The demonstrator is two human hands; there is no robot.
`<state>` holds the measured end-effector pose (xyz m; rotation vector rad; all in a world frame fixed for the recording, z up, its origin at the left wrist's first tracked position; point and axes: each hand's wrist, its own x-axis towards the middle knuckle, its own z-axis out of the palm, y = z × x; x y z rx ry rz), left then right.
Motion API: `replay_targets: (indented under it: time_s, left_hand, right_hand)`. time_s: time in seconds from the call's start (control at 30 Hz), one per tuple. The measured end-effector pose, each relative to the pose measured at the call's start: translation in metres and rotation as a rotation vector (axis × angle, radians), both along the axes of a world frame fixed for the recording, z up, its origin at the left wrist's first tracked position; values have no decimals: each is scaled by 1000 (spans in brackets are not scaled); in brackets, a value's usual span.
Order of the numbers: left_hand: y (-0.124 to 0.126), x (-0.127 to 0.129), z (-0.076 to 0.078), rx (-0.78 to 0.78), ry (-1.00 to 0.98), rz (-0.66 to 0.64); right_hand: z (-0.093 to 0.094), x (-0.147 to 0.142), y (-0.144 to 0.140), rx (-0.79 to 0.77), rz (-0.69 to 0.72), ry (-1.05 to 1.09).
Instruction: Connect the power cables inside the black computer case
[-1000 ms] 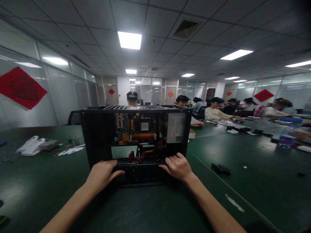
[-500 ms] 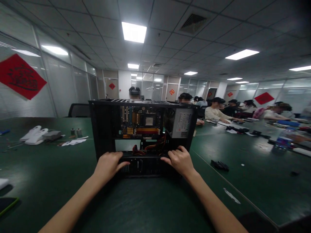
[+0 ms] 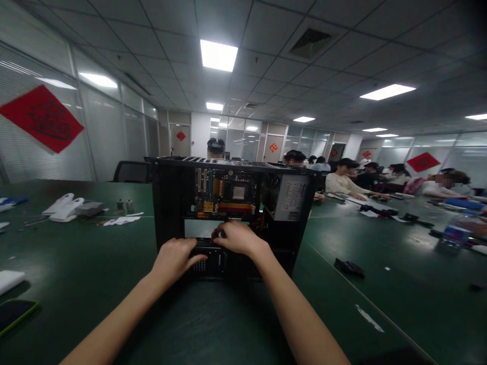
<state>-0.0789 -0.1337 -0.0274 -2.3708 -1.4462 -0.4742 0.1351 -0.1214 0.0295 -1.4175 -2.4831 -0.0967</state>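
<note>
Stiff, probably heavy, the computer case [image 3: 167,203] stands short of the tabletop [image 3: 95,274]'s far edge; lift by its frame [image 3: 306,213]. Left hand [image 3: 173,261] clasps its lower rail [image 3: 206,244]; right hand [image 3: 238,237]'s hold unclear.

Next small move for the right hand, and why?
Probably firm the grip of the right hand before any pull: it curls at a small dark piece inside the open-sided black metal computer case, hold unclear. The left hand clasps the case's lower black rail, which should help steady it.
</note>
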Motion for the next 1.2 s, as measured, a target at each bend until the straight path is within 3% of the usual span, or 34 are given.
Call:
replay_targets:
  time_s: [0.13, 0.23, 0.4, 0.53, 0.67, 0.83, 0.93, 1.03, 1.2]
  left_hand:
    - [0, 1, 1, -4, 44, 14]
    - [0, 2, 1, -9, 63, 26]
    - [-1, 2, 3, -30, 52, 35]
    - [0, 2, 8, -111, -57, 24]
    - [4, 19, 37, -254, -393, -164]
    - [-7, 63, 108, -366, -681, -437]
    - [-21, 81, 138, -443, -746, -557]
    - [-30, 86, 145, -443, -733, -602]
    - [-27, 83, 137, -395, -733, -628]
  right_hand:
    - [0, -18, 9, -51, -84, -66]
    - [-5, -19, 14, -92, -58, -54]
    - [-5, -3, 28, -223, 139, 210]
    - [14, 10, 27, -199, 190, 557]
    - [45, 28, 6, -134, 298, 819]
    - [75, 53, -29, -53, 304, 1002]
    - [82, 64, -41, -40, 300, 981]
    - [85, 72, -45, -34, 300, 940]
    - [85, 70, -49, -179, 254, 955]
